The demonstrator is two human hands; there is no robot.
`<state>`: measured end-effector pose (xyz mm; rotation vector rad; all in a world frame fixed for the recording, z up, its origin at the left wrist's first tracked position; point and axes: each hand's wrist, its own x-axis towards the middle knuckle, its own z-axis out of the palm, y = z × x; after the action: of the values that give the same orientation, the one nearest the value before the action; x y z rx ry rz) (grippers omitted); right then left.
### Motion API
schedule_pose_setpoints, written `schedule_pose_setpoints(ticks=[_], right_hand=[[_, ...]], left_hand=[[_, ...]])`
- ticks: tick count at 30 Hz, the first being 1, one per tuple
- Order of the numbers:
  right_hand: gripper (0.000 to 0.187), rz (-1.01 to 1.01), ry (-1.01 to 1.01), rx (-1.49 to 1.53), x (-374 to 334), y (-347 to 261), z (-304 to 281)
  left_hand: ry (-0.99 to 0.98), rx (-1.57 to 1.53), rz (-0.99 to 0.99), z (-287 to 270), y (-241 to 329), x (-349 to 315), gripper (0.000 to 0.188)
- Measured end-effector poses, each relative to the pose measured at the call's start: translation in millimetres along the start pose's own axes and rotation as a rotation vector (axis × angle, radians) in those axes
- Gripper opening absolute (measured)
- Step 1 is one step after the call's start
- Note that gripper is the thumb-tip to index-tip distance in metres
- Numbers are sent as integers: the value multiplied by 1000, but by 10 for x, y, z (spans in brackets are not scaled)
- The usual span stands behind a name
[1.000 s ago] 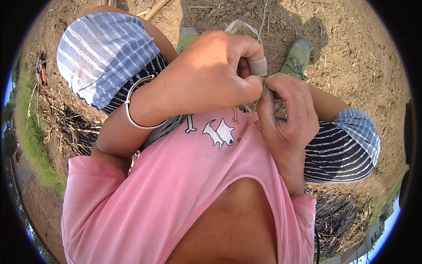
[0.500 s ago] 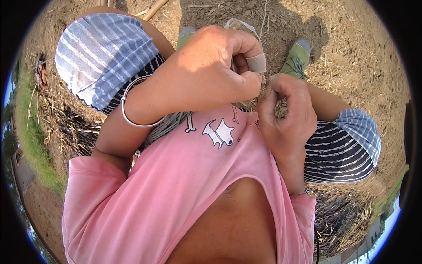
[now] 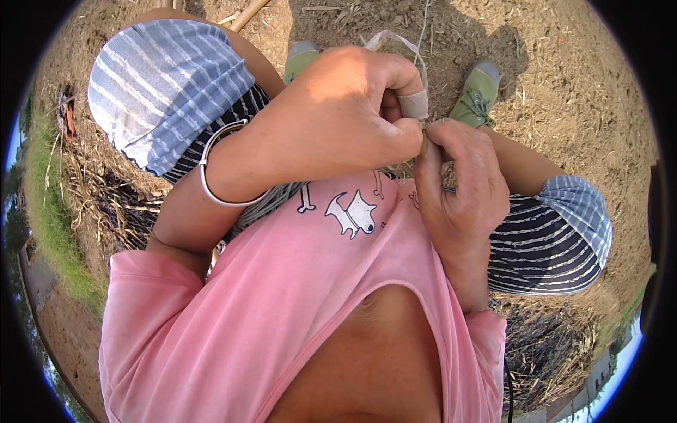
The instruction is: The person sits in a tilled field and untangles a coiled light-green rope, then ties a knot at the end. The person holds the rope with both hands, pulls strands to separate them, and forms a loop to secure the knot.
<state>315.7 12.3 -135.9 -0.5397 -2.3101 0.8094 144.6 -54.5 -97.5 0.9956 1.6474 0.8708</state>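
Observation:
My left hand (image 3: 338,113), with a silver bangle (image 3: 204,163) at its wrist, is closed in a pinch in front of my chest. Pale tape (image 3: 415,105) is wrapped around one of its fingers. My right hand (image 3: 462,176) is also closed, thumb against forefinger, its tips meeting the left thumb tip. Whatever lies between the fingertips is too small and hidden to name. Just beyond the left fingers loops a thin translucent plastic strip (image 3: 391,34). Near it a thin pale string (image 3: 425,21) runs up out of view.
Grey cords (image 3: 264,209) lie in my lap, partly under the left forearm. Both knees are spread, with green shoes (image 3: 477,92) on dry soil strewn with straw. Wooden poles (image 3: 248,14) lie at the far left. Dry stalks (image 3: 116,208) and grass (image 3: 60,233) are at the left.
The fingertips of both hands have come together, the left moving slightly right. Beyond them, the plastic has gone from a bunched shape to a thin open loop.

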Motion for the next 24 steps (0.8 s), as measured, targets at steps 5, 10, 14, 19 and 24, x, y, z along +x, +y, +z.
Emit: schedule_pose_setpoints(ticks=[5,10,14,19,24], right_hand=[[31,-29,-27,-47,0,22,23],[30,-34,-40,-39,30,10,5],[23,134,14,297,-12,10,11],[14,523,46,914,-40,-79,-20],[9,686,15,1231,-41,-72,-39]], left_hand=[[25,83,4,21,2,-9,7],[49,145,59,54,-21,-17,7],[-47,-104,-52,6,20,-19,7],[-149,-304,-84,-45,11,4,11],[-178,-395,-103,-64,3,-10,11]])
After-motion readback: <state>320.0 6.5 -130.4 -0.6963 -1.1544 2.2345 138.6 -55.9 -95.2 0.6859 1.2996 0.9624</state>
